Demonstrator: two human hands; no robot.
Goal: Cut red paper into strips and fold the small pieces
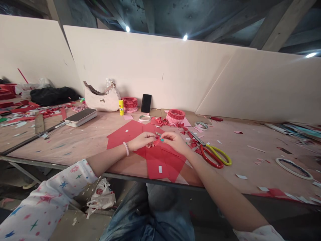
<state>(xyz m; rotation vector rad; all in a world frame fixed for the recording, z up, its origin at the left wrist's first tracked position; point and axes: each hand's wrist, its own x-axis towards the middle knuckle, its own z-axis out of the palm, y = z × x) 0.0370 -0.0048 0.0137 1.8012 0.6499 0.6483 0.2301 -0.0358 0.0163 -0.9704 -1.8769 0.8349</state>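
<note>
Red paper scrap (155, 142) sits pinched between the left hand (141, 140) and right hand (174, 140), both closed on it above red sheets (160, 164) spread on the tabletop (75, 140); yellow-and-red scissors (212, 155) lie just beside, among cut red bits (193, 144).

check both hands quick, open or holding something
left hand: closed, pinching a small red paper piece
right hand: closed in a pinch beside it, cannot tell whether it holds the piece

Left hand (141, 140) and right hand (174, 141) nearly meet — seemingly pinching.
</note>
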